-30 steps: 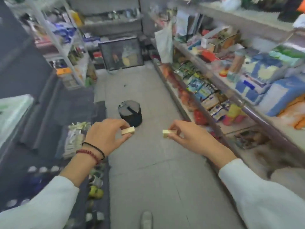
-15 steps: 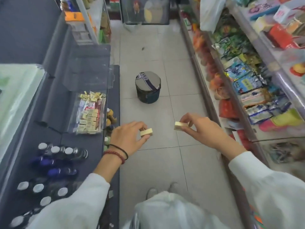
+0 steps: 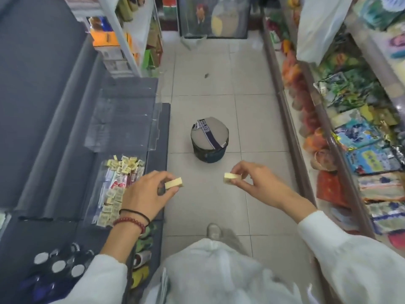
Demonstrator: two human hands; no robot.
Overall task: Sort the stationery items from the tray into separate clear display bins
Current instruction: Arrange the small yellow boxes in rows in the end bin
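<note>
- Drawn farther apart than half a second earlier, two cream erasers hung over the aisle floor [image 3: 210, 88], near a clear tray [image 3: 146, 156] of similar pieces.
- Left hand [image 3: 144, 191] pinched the left eraser [image 3: 173, 184]; right hand [image 3: 256, 183] pinched the right eraser [image 3: 231, 177].
- Both looked light, stiff and grippy, so a fingertip pinch across the narrow sides should hold them.

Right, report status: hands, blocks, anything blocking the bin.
Left hand pinches a pale block; right hand pinches a second block. Both blocks over the floor, not in the clear bin. Path to bin unobstructed.
</note>
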